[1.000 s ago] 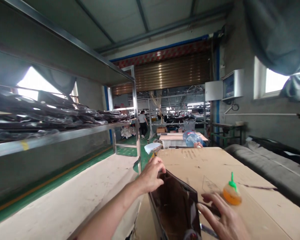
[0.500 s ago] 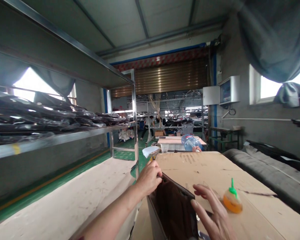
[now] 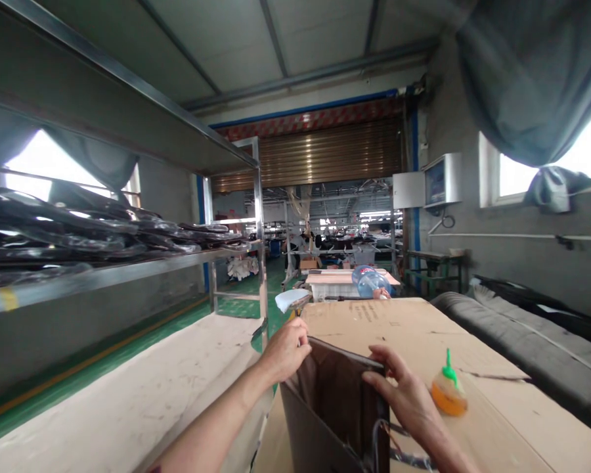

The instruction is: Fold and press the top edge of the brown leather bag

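Observation:
A dark brown bag [image 3: 337, 394] stands upright at the table's near edge, its mouth spread so that the inside shows. My left hand [image 3: 284, 351] pinches the far left corner of its rim with closed fingers. At the right corner, my right hand [image 3: 404, 387] has the rim between thumb and fingers. Thin dark strap-like pieces [image 3: 398, 453] lie beside the bag under my right wrist; what they are is hard to make out. To the right of that hand is a squeeze bottle [image 3: 449, 393] with a green nozzle and orange liquid.
Cardboard [image 3: 477, 355] covers the work table. On the left, a metal rack [image 3: 128, 270] holds plastic-wrapped dark goods [image 3: 79, 226] above a paper-covered surface [image 3: 142, 387]. Beyond the table are a large blue water bottle [image 3: 369, 281] and a white crate [image 3: 329, 289]. Grey rolls [image 3: 512, 341] lie along the right.
My right hand has moved in from beside the rim and closed on its right corner. The bag's mouth has widened and its inside shows more. My left hand keeps its hold.

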Action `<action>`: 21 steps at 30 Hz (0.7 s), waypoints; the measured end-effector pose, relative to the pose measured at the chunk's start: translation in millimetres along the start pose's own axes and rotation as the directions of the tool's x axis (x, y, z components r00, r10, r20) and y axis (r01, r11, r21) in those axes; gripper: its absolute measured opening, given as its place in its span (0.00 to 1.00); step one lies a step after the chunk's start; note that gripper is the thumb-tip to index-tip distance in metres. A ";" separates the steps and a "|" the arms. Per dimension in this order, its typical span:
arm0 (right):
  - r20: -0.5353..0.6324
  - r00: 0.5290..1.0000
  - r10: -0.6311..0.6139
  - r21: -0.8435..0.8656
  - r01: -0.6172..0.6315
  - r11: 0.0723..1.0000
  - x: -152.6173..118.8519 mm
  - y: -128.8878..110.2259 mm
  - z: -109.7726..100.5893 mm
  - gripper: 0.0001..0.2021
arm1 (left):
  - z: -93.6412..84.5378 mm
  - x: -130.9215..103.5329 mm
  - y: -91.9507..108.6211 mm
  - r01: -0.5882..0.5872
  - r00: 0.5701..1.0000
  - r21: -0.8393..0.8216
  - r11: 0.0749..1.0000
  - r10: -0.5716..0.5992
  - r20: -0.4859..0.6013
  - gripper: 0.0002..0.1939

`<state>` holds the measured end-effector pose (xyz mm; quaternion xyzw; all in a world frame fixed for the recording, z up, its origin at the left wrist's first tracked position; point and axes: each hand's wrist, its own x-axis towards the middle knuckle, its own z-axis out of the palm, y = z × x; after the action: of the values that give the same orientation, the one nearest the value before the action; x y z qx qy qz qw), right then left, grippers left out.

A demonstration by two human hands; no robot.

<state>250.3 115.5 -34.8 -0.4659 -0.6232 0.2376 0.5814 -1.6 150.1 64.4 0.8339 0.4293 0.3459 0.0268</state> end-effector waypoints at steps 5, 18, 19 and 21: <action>0.050 0.997 0.064 0.032 -0.065 0.997 7.6 -3.8 -2.1 0.26 | 3.5 0.5 -6.7 -0.013 1.000 0.026 1.000 0.012 0.009 0.07; 0.091 0.994 0.063 -0.020 -0.061 0.998 11.0 -3.0 -3.4 0.25 | 8.3 4.2 -6.9 0.071 0.997 0.045 0.996 -0.070 -0.018 0.07; 0.089 0.994 0.061 -0.022 -0.059 0.998 11.8 -3.4 -3.4 0.25 | 8.6 4.3 -8.3 0.075 0.997 0.050 0.996 -0.074 -0.029 0.09; 0.082 0.995 0.051 -0.030 -0.049 0.998 12.6 -3.2 -3.9 0.24 | 7.7 4.3 -9.1 0.089 0.996 0.071 0.993 -0.087 -0.034 0.09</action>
<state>254.3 123.9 -25.0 -0.4794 -0.6381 0.2623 0.5425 -1.7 160.9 57.8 0.8092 0.4783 0.3412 0.0051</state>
